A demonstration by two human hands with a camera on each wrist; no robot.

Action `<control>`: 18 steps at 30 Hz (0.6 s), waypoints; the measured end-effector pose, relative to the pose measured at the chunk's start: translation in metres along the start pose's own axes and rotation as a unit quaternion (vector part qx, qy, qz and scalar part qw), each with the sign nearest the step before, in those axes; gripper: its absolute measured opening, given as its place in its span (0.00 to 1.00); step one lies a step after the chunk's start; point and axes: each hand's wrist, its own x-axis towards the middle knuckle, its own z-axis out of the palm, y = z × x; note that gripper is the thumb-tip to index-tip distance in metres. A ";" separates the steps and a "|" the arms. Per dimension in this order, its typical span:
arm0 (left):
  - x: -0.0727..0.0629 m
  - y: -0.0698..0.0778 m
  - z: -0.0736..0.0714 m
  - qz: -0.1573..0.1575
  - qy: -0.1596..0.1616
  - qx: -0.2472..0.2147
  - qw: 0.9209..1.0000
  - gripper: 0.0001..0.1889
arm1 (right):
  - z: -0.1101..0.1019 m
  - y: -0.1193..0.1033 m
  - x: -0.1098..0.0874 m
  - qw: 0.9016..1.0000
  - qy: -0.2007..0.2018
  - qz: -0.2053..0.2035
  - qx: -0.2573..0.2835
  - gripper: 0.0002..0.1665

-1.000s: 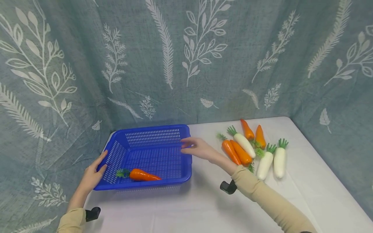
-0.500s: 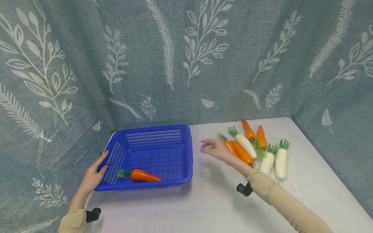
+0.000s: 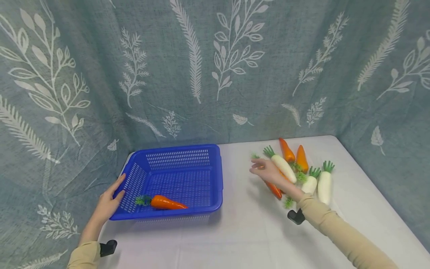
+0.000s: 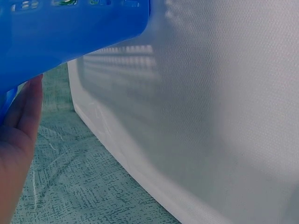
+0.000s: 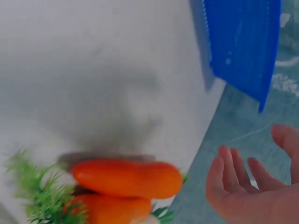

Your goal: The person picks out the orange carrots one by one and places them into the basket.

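Note:
In the head view my left hand (image 3: 108, 201) rests on the left side of a blue plastic basket (image 3: 216, 201), fingers straight along its rim; the left wrist view has the fingers (image 4: 30, 105) against the outer wall. An orange carrot (image 3: 167, 203) with a green top lies inside the basket near its front. My right hand (image 3: 268, 172) holds nothing and hovers over the carrots right of the basket, fingers loosely bent. Beneath it an orange carrot (image 3: 273, 189) is partly hidden. Two carrots (image 5: 128, 178) lie side by side below the hand in the right wrist view.
A white radish (image 3: 283, 167) lies beside the covered carrots, with two more carrots (image 3: 301, 160) behind. Another pair of white radishes (image 3: 324, 186) lies farther right, one partly behind the sleeve. A white cloth covers the table (image 3: 235, 239); a patterned curtain (image 3: 188, 74) hangs behind.
My right hand has moved right, from the basket's right rim to above the carrots, still holding nothing. The left hand stays at the basket's left side.

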 end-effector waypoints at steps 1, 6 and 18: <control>0.000 0.000 0.000 -0.001 -0.001 0.000 1.000 0.28 | -0.002 0.002 0.000 1.000 0.009 0.007 -0.006 0.29; 0.000 -0.001 -0.001 -0.002 -0.002 0.000 1.000 0.28 | -0.008 0.014 0.000 0.998 0.045 0.039 -0.033 0.30; 0.000 0.001 -0.001 -0.007 -0.006 -0.008 1.000 0.28 | -0.011 0.037 -0.002 0.994 0.059 0.077 -0.054 0.31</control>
